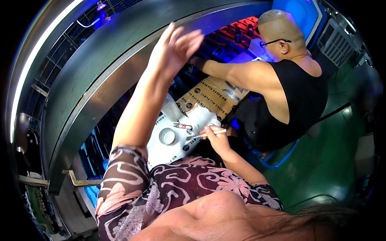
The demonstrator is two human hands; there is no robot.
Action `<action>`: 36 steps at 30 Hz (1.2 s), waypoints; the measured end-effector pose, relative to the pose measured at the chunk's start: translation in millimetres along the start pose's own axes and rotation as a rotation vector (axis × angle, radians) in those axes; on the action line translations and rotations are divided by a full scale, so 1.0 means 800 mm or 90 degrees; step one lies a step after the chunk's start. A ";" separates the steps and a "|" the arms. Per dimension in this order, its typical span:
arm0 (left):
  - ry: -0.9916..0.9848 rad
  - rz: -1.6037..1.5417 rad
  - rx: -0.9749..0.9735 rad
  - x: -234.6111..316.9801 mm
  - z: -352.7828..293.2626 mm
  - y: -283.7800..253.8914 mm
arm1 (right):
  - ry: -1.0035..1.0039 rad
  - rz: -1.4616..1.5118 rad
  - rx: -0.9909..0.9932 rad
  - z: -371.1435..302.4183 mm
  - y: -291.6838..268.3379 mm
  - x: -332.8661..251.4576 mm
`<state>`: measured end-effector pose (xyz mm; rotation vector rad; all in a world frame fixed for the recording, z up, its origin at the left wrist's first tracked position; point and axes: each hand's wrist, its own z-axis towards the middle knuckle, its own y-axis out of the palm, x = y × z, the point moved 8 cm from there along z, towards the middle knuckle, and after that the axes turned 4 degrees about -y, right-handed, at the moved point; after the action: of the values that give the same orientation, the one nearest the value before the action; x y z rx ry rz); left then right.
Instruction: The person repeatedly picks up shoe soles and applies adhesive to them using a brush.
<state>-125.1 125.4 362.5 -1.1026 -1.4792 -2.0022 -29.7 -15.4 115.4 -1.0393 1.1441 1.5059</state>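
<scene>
Past the white tabletop, the left hand is up and open, with nothing seen in it. The right hand pinches a small brush near a round cup. The brush looks light; hold its stiff handle. Its tip, hard to see, is probably soft.

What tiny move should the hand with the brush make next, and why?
Maybe slide the brush a little left to the round dish. The right hand grips the brush, and its tip points toward the dish, close by but not inside it.
</scene>
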 end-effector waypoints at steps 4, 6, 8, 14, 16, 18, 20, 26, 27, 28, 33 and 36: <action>-0.068 0.264 0.086 -0.019 -0.146 -0.138 | -0.030 0.068 -0.021 0.004 0.004 0.004; -0.098 0.348 0.286 -0.011 -0.241 -0.203 | 0.011 0.079 -0.048 0.007 0.014 0.013; -0.101 0.434 0.476 0.006 -0.356 -0.292 | 0.027 0.081 -0.061 0.007 0.034 0.010; -0.241 1.099 0.710 -0.015 -0.581 -0.347 | 0.070 0.098 -0.121 0.015 0.071 0.020; -0.186 1.321 0.580 -0.043 -0.600 -0.354 | 0.069 0.080 -0.148 0.011 0.091 0.016; -0.355 1.272 0.577 -0.053 -0.583 -0.356 | 0.069 0.031 -0.162 0.005 0.102 0.019; -0.444 1.275 0.566 -0.051 -0.576 -0.356 | 0.068 0.040 -0.176 -0.002 0.111 0.017; -0.444 1.172 0.691 -0.046 -0.566 -0.342 | 0.108 0.016 -0.169 -0.002 0.096 0.020; -0.396 1.183 0.705 -0.045 -0.564 -0.340 | 0.143 0.023 -0.134 -0.002 0.093 0.025; -0.344 1.189 0.717 -0.042 -0.561 -0.328 | 0.154 -0.003 -0.138 0.000 0.085 0.014; -0.489 1.206 0.665 -0.047 -0.548 -0.336 | 0.117 -0.015 -0.187 0.006 0.099 0.005; -0.500 1.136 0.695 -0.047 -0.558 -0.335 | 0.123 -0.031 -0.192 0.007 0.101 0.010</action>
<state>-450.8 -200.4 117.6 -1.5931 -0.7617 0.4443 -110.6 -18.1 123.1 -1.4337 1.0334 1.5980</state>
